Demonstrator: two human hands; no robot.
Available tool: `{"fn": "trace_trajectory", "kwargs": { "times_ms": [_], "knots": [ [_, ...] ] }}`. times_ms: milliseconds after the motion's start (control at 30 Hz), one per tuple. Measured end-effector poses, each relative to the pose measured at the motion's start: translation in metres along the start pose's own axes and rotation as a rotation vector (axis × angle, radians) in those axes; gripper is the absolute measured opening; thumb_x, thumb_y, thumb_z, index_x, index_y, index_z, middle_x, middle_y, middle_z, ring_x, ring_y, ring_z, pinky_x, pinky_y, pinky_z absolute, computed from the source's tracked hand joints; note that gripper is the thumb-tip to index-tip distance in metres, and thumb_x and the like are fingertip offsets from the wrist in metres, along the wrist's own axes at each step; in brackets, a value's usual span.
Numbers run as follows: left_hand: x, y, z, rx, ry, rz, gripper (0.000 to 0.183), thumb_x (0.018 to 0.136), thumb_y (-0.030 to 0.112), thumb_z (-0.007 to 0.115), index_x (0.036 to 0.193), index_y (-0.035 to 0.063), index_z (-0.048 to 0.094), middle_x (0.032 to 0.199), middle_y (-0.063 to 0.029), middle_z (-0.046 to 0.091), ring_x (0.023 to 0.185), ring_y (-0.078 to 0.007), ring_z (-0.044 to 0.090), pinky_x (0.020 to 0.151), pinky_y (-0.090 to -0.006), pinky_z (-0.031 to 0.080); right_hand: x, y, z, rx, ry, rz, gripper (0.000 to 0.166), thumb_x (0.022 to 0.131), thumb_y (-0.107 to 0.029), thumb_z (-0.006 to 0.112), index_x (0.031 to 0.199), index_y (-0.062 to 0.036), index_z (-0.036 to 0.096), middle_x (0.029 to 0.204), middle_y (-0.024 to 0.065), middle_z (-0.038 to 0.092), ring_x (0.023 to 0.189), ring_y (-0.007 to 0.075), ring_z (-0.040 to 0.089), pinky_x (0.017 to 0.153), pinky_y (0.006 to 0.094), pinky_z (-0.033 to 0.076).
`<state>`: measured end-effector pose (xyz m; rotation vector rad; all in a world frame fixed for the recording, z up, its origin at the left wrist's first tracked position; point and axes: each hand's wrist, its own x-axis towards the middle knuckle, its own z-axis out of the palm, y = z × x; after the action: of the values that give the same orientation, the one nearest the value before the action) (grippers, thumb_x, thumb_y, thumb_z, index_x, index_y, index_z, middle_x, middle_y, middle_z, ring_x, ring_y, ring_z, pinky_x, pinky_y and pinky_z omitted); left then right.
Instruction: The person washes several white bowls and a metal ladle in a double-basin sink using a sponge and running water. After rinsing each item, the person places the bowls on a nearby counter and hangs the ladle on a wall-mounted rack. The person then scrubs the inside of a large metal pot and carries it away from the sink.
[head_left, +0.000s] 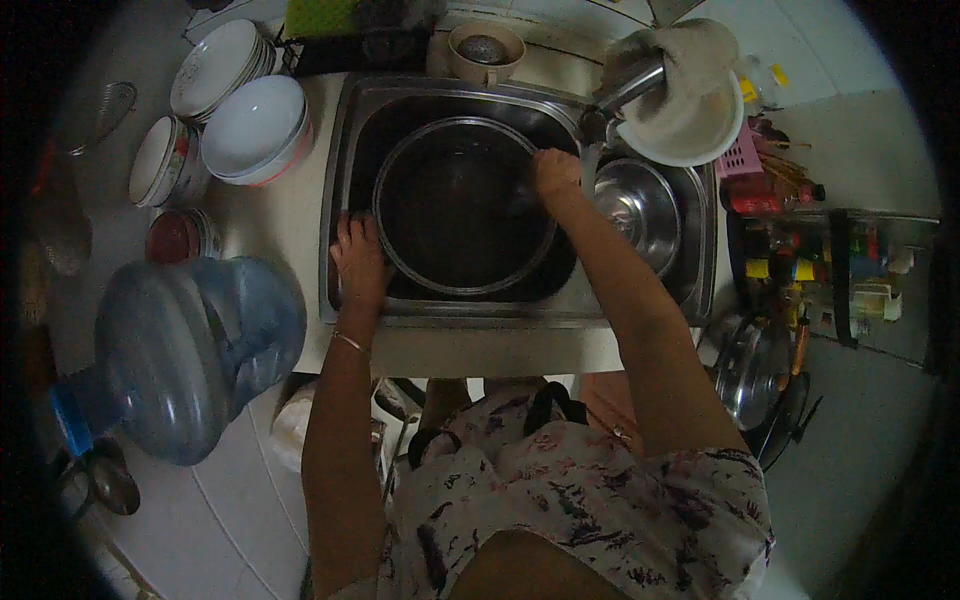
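Note:
A large round metal basin (465, 289) sits in the left bowl of a stainless steel sink (480, 311); its inside is dark, so its contents are hard to make out. My right hand (559, 174) is closed over the basin's right rim, beside the faucet (628, 94). Under the spout hangs a pale streak that looks like running water. At the lower left of the basin, my left hand (358, 255) lies with its fingers apart along the sink's left side. The smaller right bowl contains a shiny metal bowl (660, 195).
Stacked plates (217, 67) and white bowls (253, 131) stand left, above a large water jug (180, 352). Behind the sink is a cup holding a strainer (484, 51). A cloth (694, 64) drapes over a white bowl (694, 154). Bottles (795, 255) crowd the right.

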<state>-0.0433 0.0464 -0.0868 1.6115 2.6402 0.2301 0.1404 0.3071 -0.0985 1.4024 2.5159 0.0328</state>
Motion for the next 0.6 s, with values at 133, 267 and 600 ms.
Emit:
{"fn": "trace_trajectory", "kwargs": {
  "times_ms": [133, 267, 600],
  "knots": [
    [0.0, 0.0, 0.003, 0.013, 0.022, 0.014, 0.079, 0.054, 0.02, 0.076, 0.119, 0.0041, 0.035, 0.118, -0.0118, 0.038, 0.121, -0.0296, 0.029, 0.086, -0.0417, 0.032, -0.028, 0.005, 0.01, -0.059, 0.093, -0.041, 0.013, 0.073, -0.015, 0.053, 0.077, -0.0095, 0.063, 0.079, 0.0087, 0.063, 0.076, 0.0251, 0.062, 0.064, 0.0358, 0.05],
    [0.001, 0.002, -0.001, 0.0, 0.006, 0.004, 0.081, 0.053, 0.023, 0.078, 0.119, 0.0042, 0.035, 0.118, -0.0114, 0.038, 0.121, -0.0295, 0.028, 0.085, -0.0421, 0.032, -0.058, 0.002, 0.024, 0.041, -0.003, -0.145, 0.012, 0.068, -0.019, 0.059, 0.074, -0.0088, 0.061, 0.075, 0.0097, 0.061, 0.072, 0.027, 0.061, 0.061, 0.037, 0.05],
    [0.0, -0.004, 0.003, 0.004, -0.059, -0.024, 0.086, 0.052, 0.022, 0.078, 0.122, 0.0026, 0.034, 0.122, -0.0107, 0.036, 0.122, -0.0304, 0.026, 0.086, -0.0429, 0.032, -0.069, -0.12, 0.055, 0.43, 0.135, -0.299, 0.019, 0.073, -0.014, 0.052, 0.086, -0.0037, 0.063, 0.095, 0.0159, 0.06, 0.082, 0.0279, 0.059, 0.066, 0.0381, 0.05]
  ]
}}
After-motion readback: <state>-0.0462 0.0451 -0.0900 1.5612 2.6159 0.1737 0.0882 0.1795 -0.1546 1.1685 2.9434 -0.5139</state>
